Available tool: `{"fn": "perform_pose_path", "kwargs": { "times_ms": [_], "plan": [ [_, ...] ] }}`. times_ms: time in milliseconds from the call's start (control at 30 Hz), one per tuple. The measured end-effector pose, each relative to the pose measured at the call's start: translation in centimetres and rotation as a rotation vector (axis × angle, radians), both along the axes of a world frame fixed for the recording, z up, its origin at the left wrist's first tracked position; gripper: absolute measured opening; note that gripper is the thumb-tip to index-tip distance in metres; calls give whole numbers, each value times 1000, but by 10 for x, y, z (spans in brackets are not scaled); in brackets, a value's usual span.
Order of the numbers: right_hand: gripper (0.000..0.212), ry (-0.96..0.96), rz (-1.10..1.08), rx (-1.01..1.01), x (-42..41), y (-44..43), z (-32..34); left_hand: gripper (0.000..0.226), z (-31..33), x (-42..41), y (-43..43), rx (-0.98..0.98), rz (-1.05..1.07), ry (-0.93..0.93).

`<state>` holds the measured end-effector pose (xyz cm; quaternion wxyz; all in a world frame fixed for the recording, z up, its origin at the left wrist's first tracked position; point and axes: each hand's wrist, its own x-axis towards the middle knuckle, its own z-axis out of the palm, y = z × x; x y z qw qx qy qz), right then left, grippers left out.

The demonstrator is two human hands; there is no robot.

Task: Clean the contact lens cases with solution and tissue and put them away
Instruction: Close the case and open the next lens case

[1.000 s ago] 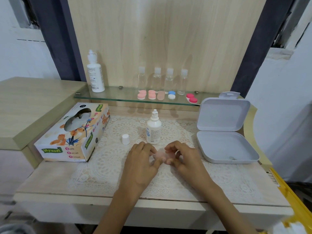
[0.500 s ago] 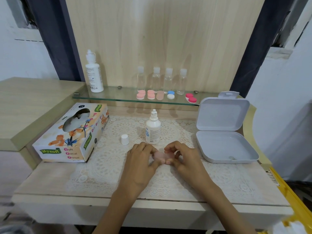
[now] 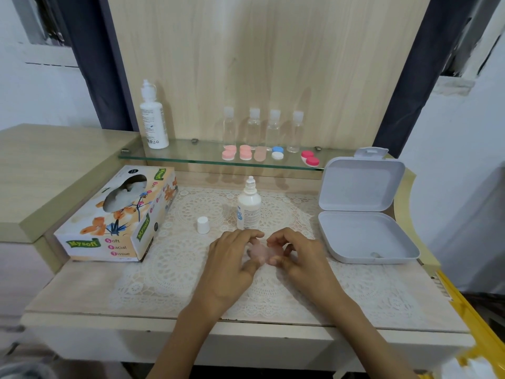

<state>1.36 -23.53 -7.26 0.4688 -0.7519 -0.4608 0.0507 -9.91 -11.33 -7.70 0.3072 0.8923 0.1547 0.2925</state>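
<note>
On the lace mat (image 3: 169,272), near middle of the desk: my left hand (image 3: 232,259) and right hand (image 3: 299,258) both pinch one pale pink translucent contact lens case (image 3: 258,251), fingers curled round its ends. Just beyond it the solution bottle (image 3: 248,207) stands upright, nozzle bare, label too small to read. White cap (image 3: 203,225) stands to its left. Tissue box (image 3: 117,217) at left reads "Mysoft", "Soft Facial Tissue". Grey storage box (image 3: 363,239) at right, lid up. Other lens cases (image 3: 245,152) sit on the far glass shelf (image 3: 191,157).
</note>
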Motion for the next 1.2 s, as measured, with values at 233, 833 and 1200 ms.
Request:
{"fn": "perform_pose_path", "kwargs": {
  "times_ms": [233, 833, 1200],
  "plan": [
    [30, -1, -6, -2, 0, 0, 0, 52, -4, 1, 2, 5, -15, 17],
    [32, 22, -13, 8, -5, -2, 4, 49, -3, -1, 0, -8, -12, 7],
    [28, 2, -19, -1, -5, -1, 5, 42, -2, 0, 0, 7, -17, 19]
  ]
}}
